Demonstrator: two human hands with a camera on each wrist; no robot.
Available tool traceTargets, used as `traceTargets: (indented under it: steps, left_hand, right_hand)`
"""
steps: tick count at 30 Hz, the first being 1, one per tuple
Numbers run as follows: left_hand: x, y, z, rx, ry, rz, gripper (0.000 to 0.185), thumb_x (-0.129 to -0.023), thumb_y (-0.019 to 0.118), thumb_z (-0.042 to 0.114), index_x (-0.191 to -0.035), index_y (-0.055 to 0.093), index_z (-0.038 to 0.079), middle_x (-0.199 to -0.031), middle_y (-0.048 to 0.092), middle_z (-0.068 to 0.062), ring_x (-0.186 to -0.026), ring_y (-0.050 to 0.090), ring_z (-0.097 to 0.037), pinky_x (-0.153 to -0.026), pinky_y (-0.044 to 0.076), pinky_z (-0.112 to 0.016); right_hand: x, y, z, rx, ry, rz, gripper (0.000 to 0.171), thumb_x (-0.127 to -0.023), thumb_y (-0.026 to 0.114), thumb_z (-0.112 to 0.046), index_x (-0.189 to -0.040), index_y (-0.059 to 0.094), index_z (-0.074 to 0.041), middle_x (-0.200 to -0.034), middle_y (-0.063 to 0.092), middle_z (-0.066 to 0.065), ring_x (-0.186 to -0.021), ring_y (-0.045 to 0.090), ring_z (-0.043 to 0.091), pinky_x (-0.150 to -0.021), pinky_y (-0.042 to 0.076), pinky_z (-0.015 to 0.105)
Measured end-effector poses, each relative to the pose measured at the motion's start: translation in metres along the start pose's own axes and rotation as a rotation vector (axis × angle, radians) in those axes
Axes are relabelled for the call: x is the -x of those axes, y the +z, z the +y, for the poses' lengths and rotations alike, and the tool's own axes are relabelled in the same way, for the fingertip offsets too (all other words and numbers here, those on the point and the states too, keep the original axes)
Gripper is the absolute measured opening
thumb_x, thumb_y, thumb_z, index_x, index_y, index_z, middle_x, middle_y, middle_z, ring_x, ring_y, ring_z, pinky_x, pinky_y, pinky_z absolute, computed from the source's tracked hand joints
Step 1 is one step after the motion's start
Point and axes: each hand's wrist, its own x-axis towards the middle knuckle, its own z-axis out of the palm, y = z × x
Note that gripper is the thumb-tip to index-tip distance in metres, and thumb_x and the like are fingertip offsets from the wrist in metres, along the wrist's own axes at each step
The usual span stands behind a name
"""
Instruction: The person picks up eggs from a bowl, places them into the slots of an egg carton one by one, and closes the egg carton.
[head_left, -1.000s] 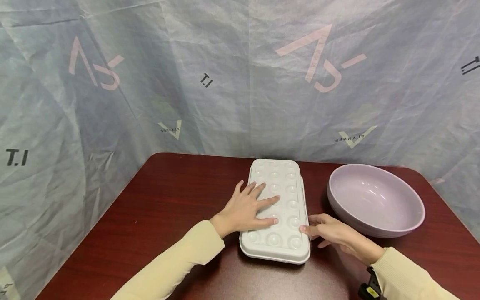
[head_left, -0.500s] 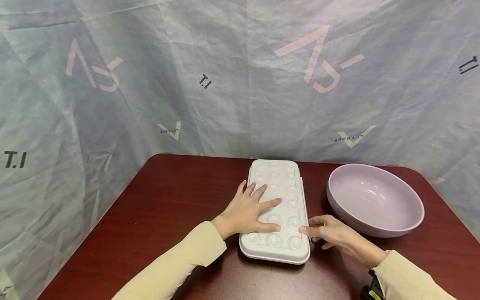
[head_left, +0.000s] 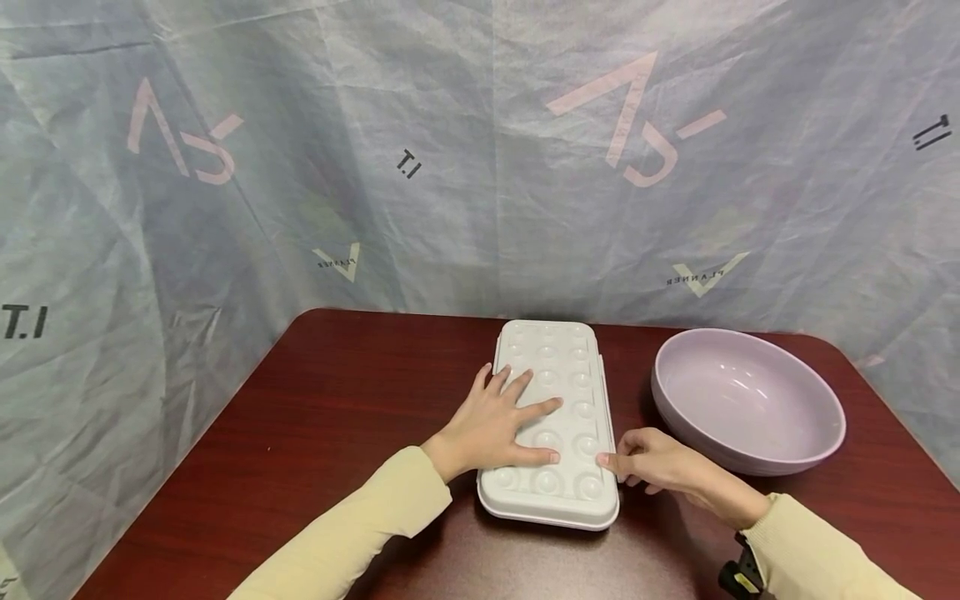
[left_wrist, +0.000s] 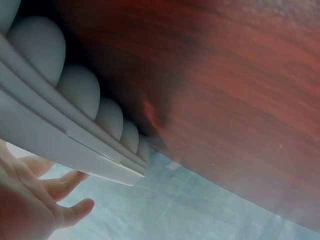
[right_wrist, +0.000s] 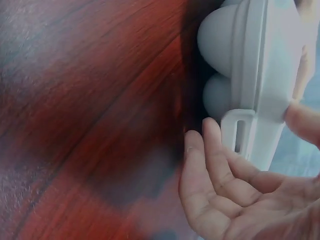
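Note:
A long white plastic egg box [head_left: 582,410], its lid moulded with rows of round bumps, lies on the dark red table. My left hand [head_left: 483,427] rests flat on the lid's left half, fingers spread. At the near right side, my right hand [head_left: 667,467] has its thumb on the lid's edge and its other fingers curled at the side. The right wrist view shows a slotted latch [right_wrist: 231,127] sticking out from the side, with fingertips against it. Rounded egg cups [right_wrist: 218,44] bulge beneath the rim. The lid is down.
A wide lilac bowl [head_left: 750,400] stands to the right of the egg box, just beyond my right hand. Behind the table [head_left: 375,358] hangs a grey printed cloth [head_left: 465,208]. A black watch-like band [head_left: 742,571] is on the right wrist.
My right fingers have curled in closer to the egg box's side, with the thumb staying on the lid's edge. The left hand has shifted only slightly; the box has stayed in place.

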Motion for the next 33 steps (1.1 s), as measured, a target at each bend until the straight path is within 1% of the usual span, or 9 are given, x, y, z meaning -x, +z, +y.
traceTargets:
  steps: [6, 9, 14, 17, 22, 29, 33]
  left_hand:
    - [-0.0002, 0.0000, 0.0008, 0.006, 0.000, -0.006, 0.071, -0.076, 0.022, 0.081, -0.138, 0.030, 0.047, -0.143, 0.037, -0.010, -0.129, 0.034, -0.039, -0.105, 0.018, -0.058]
    - [-0.0001, -0.0005, 0.0009, 0.016, 0.001, -0.006, 0.071, -0.076, 0.023, 0.081, -0.138, 0.030, 0.047, -0.143, 0.037, -0.010, -0.129, 0.034, -0.039, -0.105, 0.018, -0.058]
    - [-0.0003, -0.0005, 0.0004, 0.020, 0.003, -0.001, 0.071, -0.076, 0.023, 0.081, -0.138, 0.032, 0.046, -0.143, 0.038, -0.010, -0.129, 0.034, -0.040, -0.105, 0.018, -0.057]
    - [-0.0006, -0.0003, 0.0000, 0.014, 0.004, 0.002, 0.072, -0.076, 0.022, 0.081, -0.138, 0.032, 0.046, -0.143, 0.038, -0.010, -0.129, 0.034, -0.040, -0.105, 0.019, -0.057]
    - [-0.0007, 0.0009, 0.0002, 0.007, 0.006, 0.009, 0.072, -0.076, 0.022, 0.081, -0.138, 0.032, 0.046, -0.142, 0.039, -0.011, -0.129, 0.035, -0.040, -0.105, 0.019, -0.057]
    - [-0.0010, 0.0009, 0.0008, 0.000, 0.011, 0.011, 0.071, -0.077, 0.022, 0.080, -0.138, 0.032, 0.045, -0.142, 0.039, -0.011, -0.128, 0.035, -0.040, -0.105, 0.019, -0.057]
    - [-0.0005, -0.0003, 0.0005, -0.005, 0.012, 0.009, 0.071, -0.077, 0.023, 0.080, -0.138, 0.032, 0.046, -0.142, 0.039, -0.011, -0.128, 0.036, -0.040, -0.105, 0.020, -0.057]
  right_hand:
    - [-0.0010, 0.0009, -0.0002, -0.035, -0.054, -0.006, 0.027, -0.082, 0.063, -0.028, -0.071, 0.055, -0.004, -0.070, 0.058, 0.007, -0.068, 0.056, 0.018, -0.058, 0.047, 0.033]
    - [-0.0035, 0.0002, 0.0018, -0.043, -0.103, -0.013, 0.028, -0.081, 0.063, -0.027, -0.069, 0.057, -0.002, -0.067, 0.057, 0.005, -0.065, 0.055, 0.017, -0.058, 0.048, 0.033]
    - [-0.0059, -0.0003, 0.0054, -0.058, -0.183, -0.018, 0.029, -0.082, 0.063, -0.025, -0.069, 0.058, 0.000, -0.062, 0.055, 0.002, -0.062, 0.054, 0.014, -0.058, 0.046, 0.028]
    - [-0.0060, 0.0004, 0.0059, -0.077, -0.192, -0.013, 0.027, -0.082, 0.063, -0.024, -0.069, 0.058, -0.001, -0.060, 0.053, -0.001, -0.060, 0.052, 0.011, -0.057, 0.044, 0.025]
    - [-0.0070, 0.0018, 0.0060, -0.087, -0.177, 0.004, 0.026, -0.081, 0.063, -0.022, -0.067, 0.057, -0.002, -0.059, 0.052, -0.001, -0.059, 0.049, 0.010, -0.056, 0.042, 0.024]
    - [-0.0054, 0.0030, 0.0054, -0.036, -0.169, 0.034, 0.027, -0.081, 0.063, -0.023, -0.066, 0.059, -0.002, -0.059, 0.054, 0.001, -0.058, 0.049, 0.011, -0.053, 0.040, 0.023]
    - [-0.0006, 0.0049, 0.0011, 0.090, -0.174, 0.093, 0.028, -0.080, 0.064, -0.028, -0.067, 0.062, -0.004, -0.060, 0.057, 0.000, -0.058, 0.049, 0.011, -0.052, 0.038, 0.025]
